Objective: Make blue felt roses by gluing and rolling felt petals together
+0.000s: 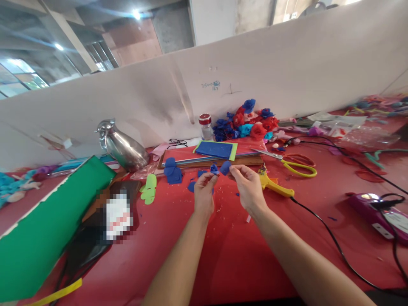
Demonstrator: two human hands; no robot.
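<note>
Between the fingertips of my left hand is a small, partly formed blue flower. My right hand pinches a rounded blue petal by its edge, close beside the flower. Whether petal and flower touch, I cannot tell. Below and behind my left hand lie loose blue pieces. A yellow glue gun rests just right of my right hand, its cord trailing toward me. Further left are a stack of blue petals and several light green cut pieces.
Scissors lie behind the glue gun. Blue and red flowers are heaped by the white partition, near a red-lidded jar. A steel jug and a green board stand left. A purple power box sits right.
</note>
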